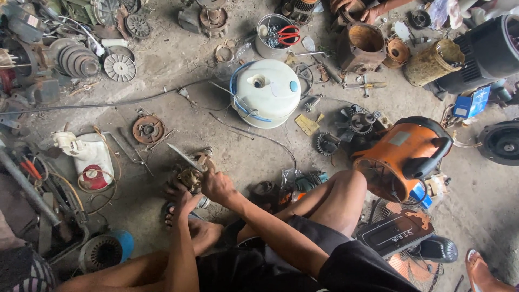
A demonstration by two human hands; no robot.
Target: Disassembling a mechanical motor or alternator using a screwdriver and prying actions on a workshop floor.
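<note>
Floor: bare concrete workshop floor (178,65), strewn with motor parts and scrap.
Work piece: a small rusty motor core (190,178), on the floor just ahead of the person's foot, at 7 o'clock from the white tank.
Left hand: the left hand (181,196) cups the motor core from below, fingers curled closed around it.
Right hand: the right hand (216,185) is clenched on a flat metal blade (181,156), possibly a scraper or a file; the view is too small to say which. Its tip points toward 10 o'clock.
Around: white cylindrical tank (266,92) at 1 o'clock; orange blower fan (403,154) at 3 o'clock; round rusty end plate (147,128) at 11 o'clock; metal tin with red-handled scissors (273,33) at 12 o'clock.
Risk: if the blade slips off the rusty casing, its edge could strike the left fingers, which lie close under it; the core is braced only by hand, so it could twist loose.
</note>
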